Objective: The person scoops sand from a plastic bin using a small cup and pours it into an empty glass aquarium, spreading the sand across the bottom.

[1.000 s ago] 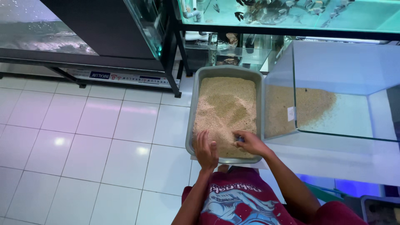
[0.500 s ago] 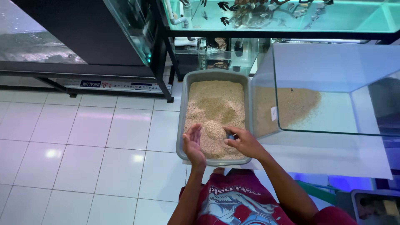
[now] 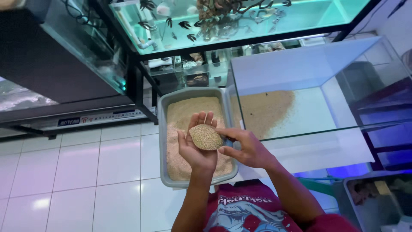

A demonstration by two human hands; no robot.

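A grey plastic tray (image 3: pixel 162 129) full of tan sand stands on the white tiled floor. My left hand (image 3: pixel 194 151) is raised above it, palm up, fingers apart. Over the palm sits a heaped mound of sand (image 3: pixel 206 136). My right hand (image 3: pixel 246 148) is closed on a small scoop that carries this sand, its handle hidden in my fist. To the right stands an open glass tank (image 3: pixel 300 77) with a patch of the same sand (image 3: pixel 264 107) spread on its floor.
A lit aquarium with several dark fish (image 3: pixel 223 19) rests on a black metal rack (image 3: pixel 137 81) behind the tray. Another dark tank (image 3: pixel 51 56) is at the left. A grey bin (image 3: pixel 377 197) stands at the lower right. White floor tiles (image 3: pixel 77 172) spread to the left.
Both hands rose out of the tray. The right hand lifted a heaped scoop of sand, and the left hand turned palm up beneath it. The view tilted toward the tanks.
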